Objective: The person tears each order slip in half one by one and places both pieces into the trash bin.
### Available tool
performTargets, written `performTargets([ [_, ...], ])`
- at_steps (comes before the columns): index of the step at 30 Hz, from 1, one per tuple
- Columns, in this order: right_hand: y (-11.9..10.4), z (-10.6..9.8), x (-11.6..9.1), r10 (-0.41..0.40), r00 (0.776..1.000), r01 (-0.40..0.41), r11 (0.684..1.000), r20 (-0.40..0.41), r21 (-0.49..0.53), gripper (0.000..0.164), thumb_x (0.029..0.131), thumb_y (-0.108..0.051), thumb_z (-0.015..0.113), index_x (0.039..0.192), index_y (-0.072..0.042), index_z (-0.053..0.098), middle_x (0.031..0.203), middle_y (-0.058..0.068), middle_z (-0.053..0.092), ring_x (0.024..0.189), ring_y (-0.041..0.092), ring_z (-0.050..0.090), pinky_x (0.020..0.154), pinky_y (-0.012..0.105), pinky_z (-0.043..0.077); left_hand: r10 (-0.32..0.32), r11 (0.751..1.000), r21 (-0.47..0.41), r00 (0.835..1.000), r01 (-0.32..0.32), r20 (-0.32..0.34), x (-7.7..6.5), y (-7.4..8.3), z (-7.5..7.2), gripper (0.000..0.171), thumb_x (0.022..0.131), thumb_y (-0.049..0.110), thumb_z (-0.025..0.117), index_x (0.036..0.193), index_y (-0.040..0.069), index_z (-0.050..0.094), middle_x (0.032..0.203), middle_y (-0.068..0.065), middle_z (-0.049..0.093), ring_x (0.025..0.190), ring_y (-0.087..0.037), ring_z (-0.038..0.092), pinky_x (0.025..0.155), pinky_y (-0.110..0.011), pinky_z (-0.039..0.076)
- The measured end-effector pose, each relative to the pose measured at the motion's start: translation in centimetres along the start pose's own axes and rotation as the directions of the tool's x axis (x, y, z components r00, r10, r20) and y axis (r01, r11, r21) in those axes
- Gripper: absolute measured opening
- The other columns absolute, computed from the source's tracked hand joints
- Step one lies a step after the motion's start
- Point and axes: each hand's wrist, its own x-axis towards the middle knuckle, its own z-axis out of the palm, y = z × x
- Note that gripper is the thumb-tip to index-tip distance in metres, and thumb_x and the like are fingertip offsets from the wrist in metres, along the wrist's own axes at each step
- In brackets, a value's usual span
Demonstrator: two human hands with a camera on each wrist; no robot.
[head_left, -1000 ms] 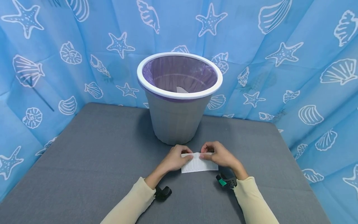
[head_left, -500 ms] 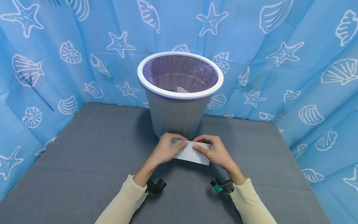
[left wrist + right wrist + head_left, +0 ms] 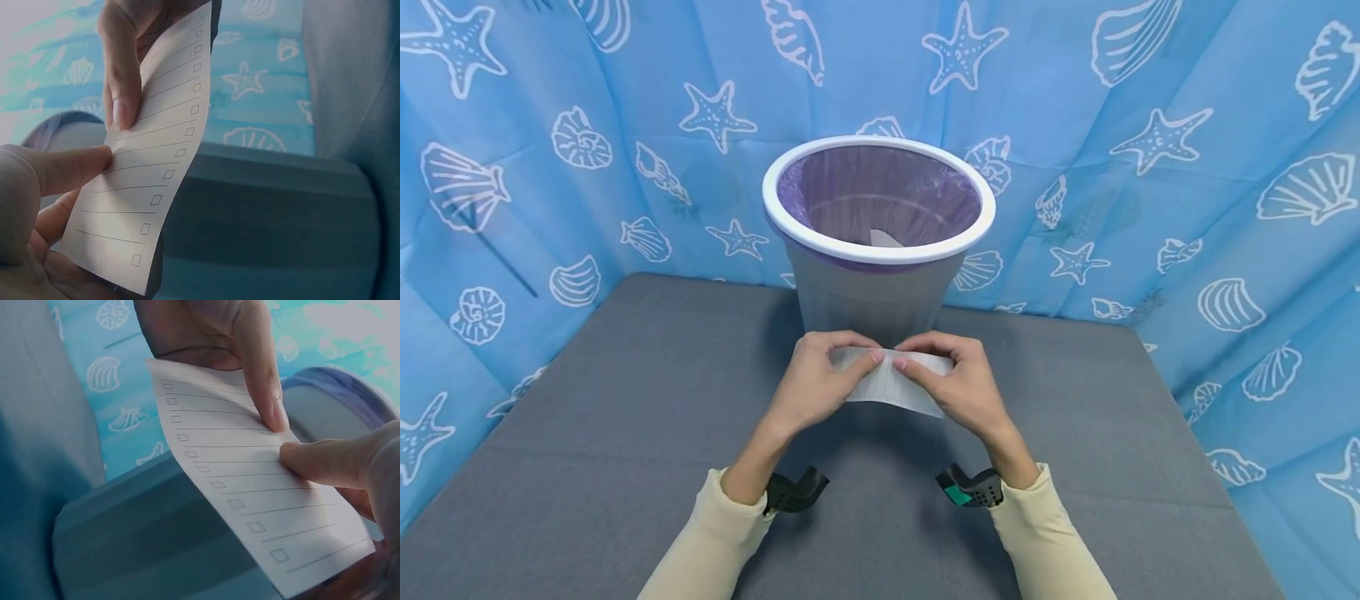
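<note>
Both hands pinch one edge of a white sheet of checklist paper (image 3: pixel 895 385), thumbs in front and close together near the middle. In the left wrist view the paper (image 3: pixel 137 169) shows ruled lines, each with a small checkbox, and it bends slightly. My left hand (image 3: pixel 811 379) grips it left of centre; my right hand (image 3: pixel 961 379) grips it right of centre. The paper is held above the table, in front of a grey trash can (image 3: pixel 872 292). The fingers behind the sheet are partly hidden.
The trash can has a white rim (image 3: pixel 880 253) and a purple bag liner (image 3: pixel 880 187), with a white piece (image 3: pixel 886 239) inside. It stands on a grey cloth-covered table (image 3: pixel 662 400). A blue curtain (image 3: pixel 1075 100) with shells and starfish hangs behind.
Both hands have lifted the paper and carried it forward and left, nearer the trash can. The paper's right end has tilted downward. The can has stayed in place.
</note>
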Motion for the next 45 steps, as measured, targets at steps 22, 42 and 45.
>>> performTargets([
  [22,-0.4,1.0,-0.2,-0.084,0.996,0.084,0.996,-0.044,0.013,0.006,0.091,-0.005,0.076,0.095,-0.006,0.08,0.089,0.003,0.076,0.074,0.022,0.069,0.061,0.032,0.056,-0.105,0.975,-0.193,0.994,0.108,0.028,0.1,-0.1,-0.4,0.014,0.095,0.007,0.068,0.095,0.0,0.079,0.092,-0.011,0.074,0.072,-0.022,0.068,0.065,-0.036,0.054],
  [42,-0.6,1.1,-0.1,-0.126,0.985,0.125,0.992,-0.121,-0.012,0.005,0.089,-0.001,0.077,0.093,-0.003,0.078,0.088,0.005,0.075,0.083,0.018,0.069,0.074,0.032,0.056,-0.084,0.986,-0.143,0.996,0.085,0.01,0.3,-0.5,-1.0,0.018,0.095,0.013,0.073,0.103,-0.002,0.077,0.091,-0.012,0.074,0.069,-0.021,0.066,0.06,-0.032,0.053],
  [45,-0.6,1.1,-0.1,-0.132,0.983,0.133,0.991,-0.124,-0.003,0.005,0.089,0.001,0.076,0.093,-0.001,0.078,0.087,0.007,0.075,0.082,0.019,0.069,0.073,0.03,0.056,-0.081,0.988,-0.136,0.997,0.079,-0.009,0.3,-0.6,-1.0,0.018,0.094,0.012,0.074,0.103,-0.003,0.077,0.092,-0.014,0.074,0.068,-0.02,0.066,0.059,-0.031,0.053],
])
